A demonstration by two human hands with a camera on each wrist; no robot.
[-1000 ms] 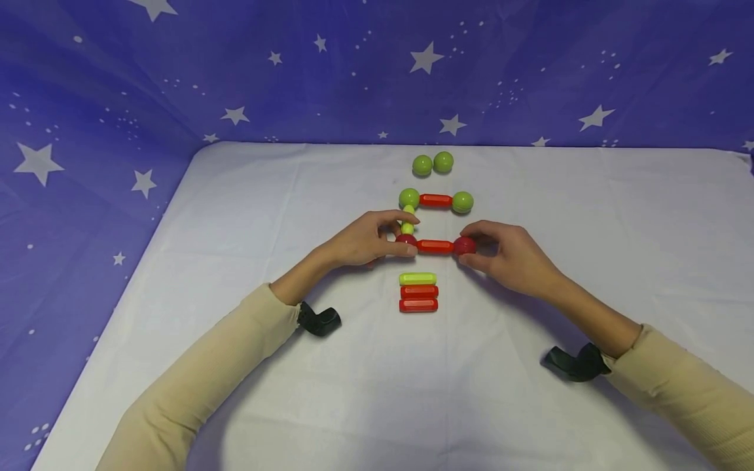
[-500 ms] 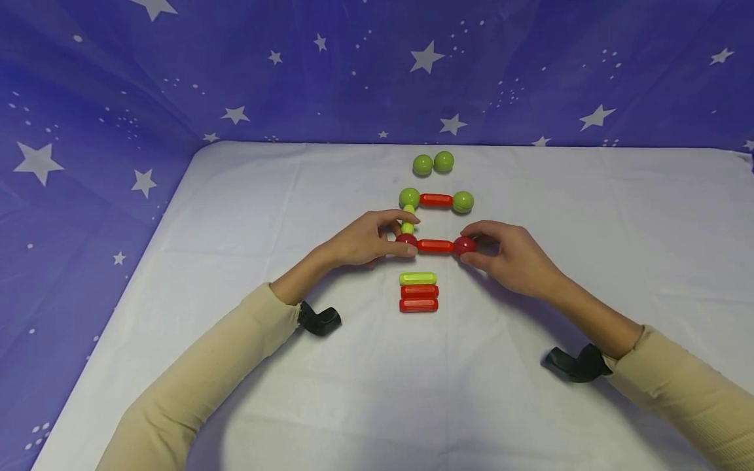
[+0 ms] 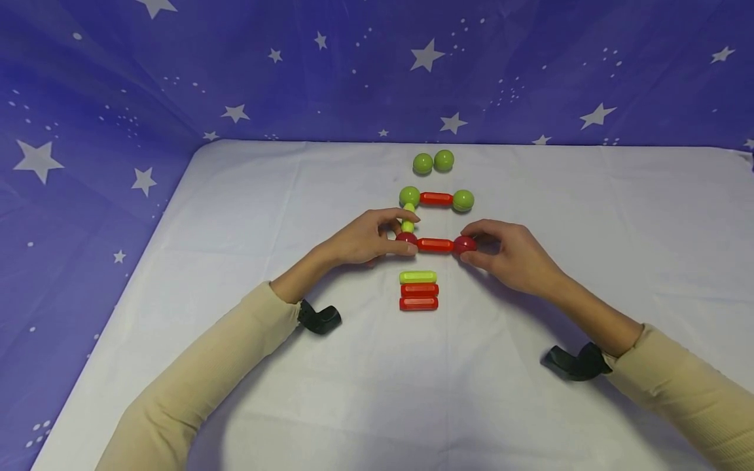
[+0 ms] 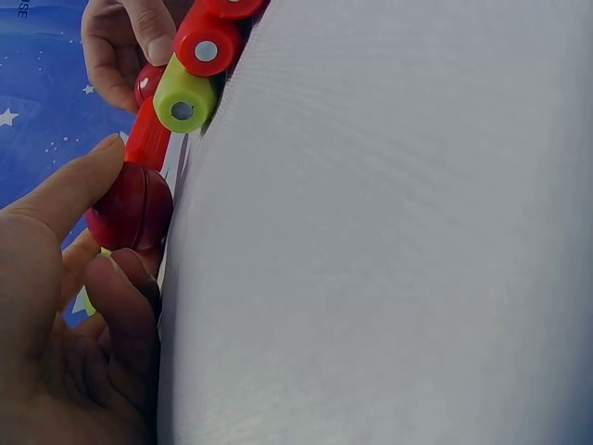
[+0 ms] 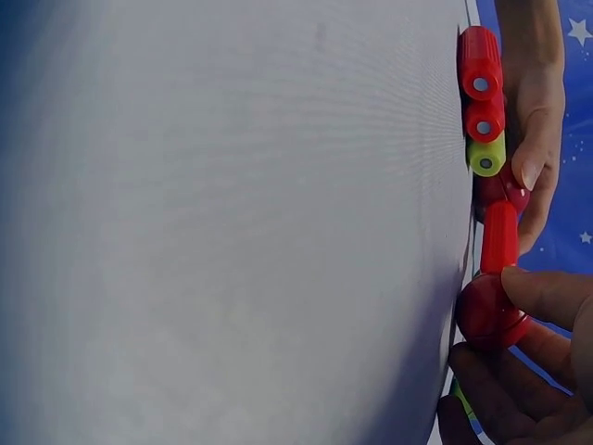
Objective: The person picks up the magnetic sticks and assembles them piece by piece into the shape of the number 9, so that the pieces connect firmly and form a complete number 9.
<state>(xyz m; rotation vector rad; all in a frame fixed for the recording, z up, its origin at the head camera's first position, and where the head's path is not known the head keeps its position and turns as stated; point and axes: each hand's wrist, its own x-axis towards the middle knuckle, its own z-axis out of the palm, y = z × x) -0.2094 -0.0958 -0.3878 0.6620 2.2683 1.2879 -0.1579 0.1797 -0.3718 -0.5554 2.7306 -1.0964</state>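
Observation:
My left hand [image 3: 370,237] holds a dark red ball [image 4: 130,209] between thumb and fingers, its index finger lying over a yellow-green rod [image 3: 408,227]. My right hand [image 3: 515,256] pinches a second dark red ball [image 3: 465,244] from the right. A red magnetic rod [image 3: 435,244] spans the two red balls. From the left one, the yellow-green rod runs back to a green ball [image 3: 409,196]. A further red rod [image 3: 436,198] joins that ball to another green ball [image 3: 463,200]. The left red ball is partly hidden by my thumb in the head view.
Two loose green balls [image 3: 432,161] sit at the back of the white-covered table [image 3: 283,405]. In front of the joined pieces lie a yellow-green rod [image 3: 418,277] and two red rods [image 3: 419,297], side by side. A blue starry cloth [image 3: 353,72] hangs behind and at the left.

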